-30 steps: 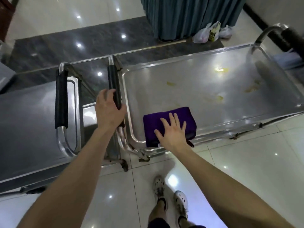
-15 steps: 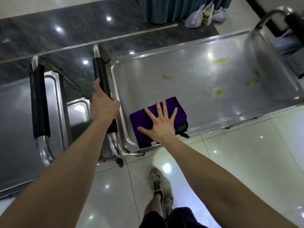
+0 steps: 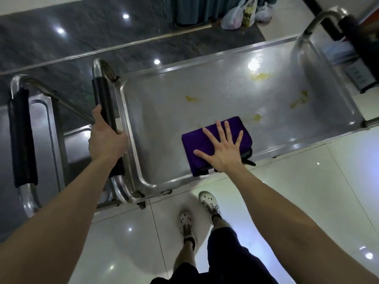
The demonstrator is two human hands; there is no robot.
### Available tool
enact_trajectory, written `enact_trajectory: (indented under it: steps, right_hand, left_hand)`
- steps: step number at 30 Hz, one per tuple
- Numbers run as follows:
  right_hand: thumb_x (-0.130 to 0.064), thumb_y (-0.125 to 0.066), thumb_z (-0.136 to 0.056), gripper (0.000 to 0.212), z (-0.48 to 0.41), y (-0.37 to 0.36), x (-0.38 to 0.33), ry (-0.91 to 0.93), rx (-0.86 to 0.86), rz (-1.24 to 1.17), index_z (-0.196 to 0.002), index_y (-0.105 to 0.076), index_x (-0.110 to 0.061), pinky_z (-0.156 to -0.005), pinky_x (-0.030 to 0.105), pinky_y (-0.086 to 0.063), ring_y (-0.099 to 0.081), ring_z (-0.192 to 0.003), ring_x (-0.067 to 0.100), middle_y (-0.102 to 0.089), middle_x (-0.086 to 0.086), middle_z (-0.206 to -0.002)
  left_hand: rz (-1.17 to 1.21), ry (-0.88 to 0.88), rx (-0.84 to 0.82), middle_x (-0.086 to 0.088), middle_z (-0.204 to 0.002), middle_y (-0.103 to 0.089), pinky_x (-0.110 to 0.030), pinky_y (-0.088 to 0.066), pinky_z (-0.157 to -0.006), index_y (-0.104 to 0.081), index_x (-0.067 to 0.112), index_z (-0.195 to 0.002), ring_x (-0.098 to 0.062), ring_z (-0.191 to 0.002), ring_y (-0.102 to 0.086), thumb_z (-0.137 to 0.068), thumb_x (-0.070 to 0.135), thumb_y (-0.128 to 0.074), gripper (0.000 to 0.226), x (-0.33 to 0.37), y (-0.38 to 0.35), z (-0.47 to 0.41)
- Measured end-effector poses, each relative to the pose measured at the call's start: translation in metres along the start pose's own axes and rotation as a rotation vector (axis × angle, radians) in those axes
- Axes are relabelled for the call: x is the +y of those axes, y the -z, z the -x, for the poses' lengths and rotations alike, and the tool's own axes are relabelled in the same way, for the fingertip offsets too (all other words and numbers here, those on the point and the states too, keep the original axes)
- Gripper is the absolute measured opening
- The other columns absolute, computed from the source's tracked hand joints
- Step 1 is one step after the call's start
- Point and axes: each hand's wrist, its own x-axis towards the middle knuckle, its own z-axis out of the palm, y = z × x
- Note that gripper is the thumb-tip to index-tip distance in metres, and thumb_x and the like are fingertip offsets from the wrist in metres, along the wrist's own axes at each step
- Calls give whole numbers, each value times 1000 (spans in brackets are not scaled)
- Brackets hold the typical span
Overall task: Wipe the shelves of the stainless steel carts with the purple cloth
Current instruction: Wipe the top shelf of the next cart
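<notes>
A folded purple cloth lies on the top shelf of a stainless steel cart, close to its near rim. My right hand presses flat on the cloth with fingers spread. Yellowish smears dot the shelf beyond and to the right of the cloth. My left hand grips the black-padded handle at the cart's left end. A second steel cart with its own black handle stands to the left.
Glossy white tiles lie under my feet and a dark marble strip runs behind the carts. Plastic bags sit on the floor by a teal curtain at the back. The cart's far-right handle stands beside dark items on a surface.
My right hand has slid the purple cloth to the right along the near rim of the shelf. My left hand stays on the handle. My view has shifted and my feet have stepped.
</notes>
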Motion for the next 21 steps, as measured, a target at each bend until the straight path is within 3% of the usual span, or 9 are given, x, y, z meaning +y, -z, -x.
enact_trajectory:
  steps: [5, 8, 12, 16, 19, 21]
  right_hand:
    - [-107, -12, -81, 104, -59, 30, 55, -15, 12, -9, -169, 2, -53, -124, 75, 11, 29, -163, 26, 21, -1, -181]
    - [-109, -9, -78, 107, -106, 42, 56, -13, 8, -1, -170, -1, -53, -122, 77, 11, 26, -164, 29, 17, 1, -181]
    - [-110, -6, -75, 112, -188, 55, 15, 66, 28, -16, -170, -6, -51, -119, 80, 13, 23, -165, 34, 11, 7, -182]
    - [-111, -1, -72, 114, -273, 69, -50, 170, 32, -1, -170, -3, -53, -115, 84, 16, 23, -164, 39, 13, 11, -181]
    - [-109, -1, -76, 109, -294, 69, -79, 206, 58, 32, -169, -5, -53, -113, 86, 16, 21, -164, 42, 13, 14, -181]
    - [-105, -3, -82, 104, -277, 62, -83, 239, 69, 21, -170, -8, -51, -114, 85, 13, 19, -164, 42, 11, 16, -181]
  left_hand:
    - [30, 9, 13, -8, -118, -63, -60, -60, -88, -16, 45, -161, -38, -100, -68, -97, 9, -67, 89, -5, -3, 0]
    - [64, 18, 18, -11, -136, -63, -54, -58, -83, -16, 51, -160, -35, -104, -69, -99, 11, -69, 90, -8, -5, 1]
    - [77, -3, 107, -7, -145, -61, -43, -51, -88, -20, 51, -162, -20, -109, -62, -101, 14, -70, 87, -9, -6, 1]
    - [52, -4, 110, -10, -140, -64, -43, -54, -80, -21, 50, -162, -24, -100, -65, -101, 13, -69, 86, -13, -7, -1]
    - [11, -16, 143, -9, -133, -65, -31, -50, -70, -20, 46, -163, -12, -84, -62, -101, 13, -69, 86, -13, -8, -4]
    - [-17, -1, 145, -12, -134, -66, -37, -54, -74, -20, 46, -162, -17, -86, -64, -101, 13, -70, 86, -11, -7, -4]
